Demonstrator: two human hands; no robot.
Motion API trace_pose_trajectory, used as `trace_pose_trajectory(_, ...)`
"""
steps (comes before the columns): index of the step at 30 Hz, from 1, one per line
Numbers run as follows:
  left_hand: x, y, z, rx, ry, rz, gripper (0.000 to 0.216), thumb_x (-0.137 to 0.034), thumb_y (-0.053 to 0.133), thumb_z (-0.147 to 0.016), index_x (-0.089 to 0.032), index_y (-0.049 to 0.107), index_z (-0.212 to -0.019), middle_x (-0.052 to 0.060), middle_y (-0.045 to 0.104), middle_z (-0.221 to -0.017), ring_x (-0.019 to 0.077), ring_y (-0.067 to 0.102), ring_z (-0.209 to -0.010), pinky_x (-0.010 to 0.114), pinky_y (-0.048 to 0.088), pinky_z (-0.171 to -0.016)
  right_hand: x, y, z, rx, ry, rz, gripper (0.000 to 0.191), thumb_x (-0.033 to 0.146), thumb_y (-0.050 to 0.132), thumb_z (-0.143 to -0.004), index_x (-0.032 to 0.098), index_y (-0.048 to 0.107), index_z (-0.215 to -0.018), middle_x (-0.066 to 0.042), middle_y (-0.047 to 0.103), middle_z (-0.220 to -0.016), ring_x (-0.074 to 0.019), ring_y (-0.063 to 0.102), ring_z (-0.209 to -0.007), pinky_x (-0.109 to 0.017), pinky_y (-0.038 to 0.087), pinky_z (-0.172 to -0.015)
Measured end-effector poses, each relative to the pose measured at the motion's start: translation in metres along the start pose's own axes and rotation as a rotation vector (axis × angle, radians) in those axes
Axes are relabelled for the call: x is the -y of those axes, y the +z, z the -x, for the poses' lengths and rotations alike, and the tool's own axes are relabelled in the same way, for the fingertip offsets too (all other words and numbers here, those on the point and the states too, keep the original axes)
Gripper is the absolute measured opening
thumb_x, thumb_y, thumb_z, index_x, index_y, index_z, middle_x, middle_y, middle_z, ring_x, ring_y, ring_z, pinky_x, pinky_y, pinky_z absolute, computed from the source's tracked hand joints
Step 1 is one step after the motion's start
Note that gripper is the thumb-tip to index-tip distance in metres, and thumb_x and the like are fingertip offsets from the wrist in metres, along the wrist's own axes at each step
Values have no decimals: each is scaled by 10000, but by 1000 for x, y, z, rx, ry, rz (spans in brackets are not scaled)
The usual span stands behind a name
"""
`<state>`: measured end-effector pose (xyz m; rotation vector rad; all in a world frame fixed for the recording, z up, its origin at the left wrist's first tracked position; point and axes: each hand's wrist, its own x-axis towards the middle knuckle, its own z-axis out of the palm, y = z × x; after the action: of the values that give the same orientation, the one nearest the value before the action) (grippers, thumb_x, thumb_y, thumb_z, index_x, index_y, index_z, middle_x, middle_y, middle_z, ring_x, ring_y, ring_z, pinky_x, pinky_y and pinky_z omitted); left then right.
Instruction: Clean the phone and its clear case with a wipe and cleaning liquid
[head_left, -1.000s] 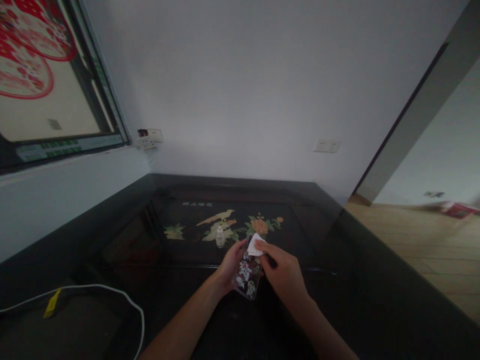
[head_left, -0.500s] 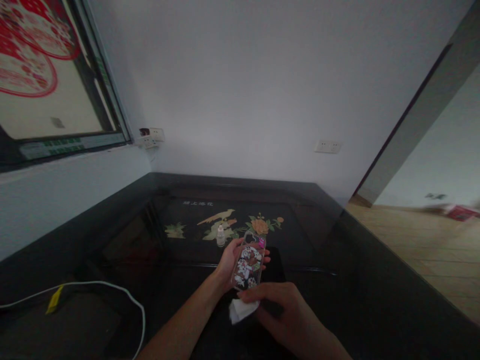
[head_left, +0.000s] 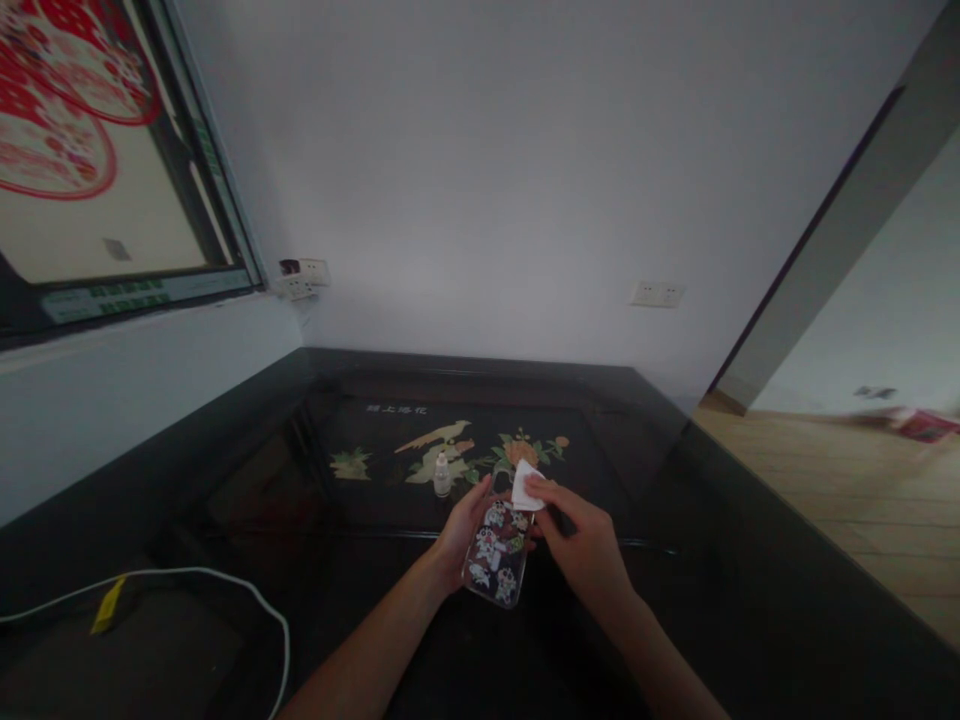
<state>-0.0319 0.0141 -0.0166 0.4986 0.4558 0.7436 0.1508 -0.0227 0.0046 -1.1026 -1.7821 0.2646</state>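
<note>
A clear phone case (head_left: 489, 575) with cartoon stickers lies tilted in my left hand (head_left: 459, 530), whose fingers wrap round it from behind. My right hand (head_left: 577, 530) pinches a folded white tissue (head_left: 526, 488) against the upper right corner of the case, covering that corner. Just beyond the case, a small white-capped clear bottle (head_left: 442, 476) stands upright on the dark glossy table (head_left: 262, 480).
A white cable (head_left: 225, 573) with a yellow tag (head_left: 109, 606) curves across the table's left side. Wall sockets (head_left: 658, 294) sit above the far edge. Inlaid bird and flower pictures mark the tabletop. Tiled floor (head_left: 825, 470) lies to the right.
My right hand has moved the tissue up from below the lower end of the phone case to its upper right corner. My left hand still holds the case.
</note>
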Motion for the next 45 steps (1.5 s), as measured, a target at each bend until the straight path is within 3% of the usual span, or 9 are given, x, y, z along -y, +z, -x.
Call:
trace_pose_trajectory(4, -1, 0, -2, -103, 41, -23, 534, -517, 404, -1010, -77, 684, -1123, 154, 771, -940, 265, 755, -873, 339, 583, -789, 7, 8, 17, 139, -55, 20, 379, 98, 593, -900, 270, 738, -1205, -47, 752, -1249, -246, 688, -1212, -469, 499, -1135)
trace_pose_trajectory(9, -2, -5, -4, -69, 86, -7, 584, -555, 377, -1005, -67, 688, -1081, 204, 749, -1088, 287, 745, -944, 358, 581, -821, 36, 1, 32, 342, -121, -14, 440, 59, 597, -885, 308, 727, -1223, -3, 765, -1227, -218, 708, -1177, -455, 418, -1197)
trace_pose_trajectory(11, -3, -6, -4, -58, 107, 15, 582, -553, 391, -1001, -58, 679, -1103, 215, 739, -1123, 283, 746, -923, 361, 585, -801, 50, -5, 35, 397, -95, -69, 433, 57, 592, -889, 304, 727, -1218, 5, 776, -1199, -206, 720, -1151, -418, 431, -1185)
trace_pose_trajectory(15, -4, -3, -1, -44, 111, 52, 558, -515, 409, -1008, -35, 663, -1138, 224, 740, -1104, 272, 750, -869, 349, 588, -756, 72, -17, 38, 589, 12, -224, 358, 92, 636, -889, 287, 757, -1164, 3, 800, -1129, -179, 762, -1035, -255, 569, -969)
trace_pose_trajectory(19, -3, -3, -1, -16, 104, 66, 530, -491, 424, -1013, -35, 654, -1154, 235, 736, -1114, 291, 751, -892, 369, 585, -778, 80, -24, 38, 624, 89, -262, 274, 146, 678, -882, 276, 790, -1096, -8, 817, -1065, -197, 771, -1000, -296, 557, -979)
trace_pose_trajectory(29, -3, -3, -1, -34, 71, 74, 535, -513, 423, -1012, -52, 662, -1143, 219, 745, -1110, 296, 753, -881, 380, 582, -764, 41, -25, 19, 343, 282, -331, 182, 282, 669, -919, 253, 800, -1041, -56, 810, -1026, -227, 768, -926, -316, 611, -833)
trace_pose_trajectory(34, -4, -3, -1, -55, 81, 75, 520, -510, 462, -1002, -54, 661, -1155, 177, 768, -976, 261, 750, -776, 364, 574, -765, -4, -25, 3, 8, 387, -387, 251, 418, 760, -843, 203, 778, -970, -102, 805, -1014, -267, 771, -899, -351, 639, -798)
trace_pose_trajectory(38, -4, -2, 0, -5, 82, 58, 531, -509, 446, -1005, -48, 645, -1180, 210, 748, -1065, 279, 750, -851, 366, 574, -767, -39, -24, -4, -226, 411, -379, 329, 471, 817, -769, 195, 763, -938, -95, 804, -949, -268, 765, -857, -374, 639, -804)
trace_pose_trajectory(45, -5, -1, 0, -2, 105, 30, 527, -498, 424, -1010, -38, 645, -1139, 239, 727, -1104, 288, 744, -860, 378, 569, -774, -62, -17, 2, -314, 522, -402, 462, 562, 815, -738, 175, 747, -980, -105, 798, -945, -274, 745, -819, -360, 626, -691)
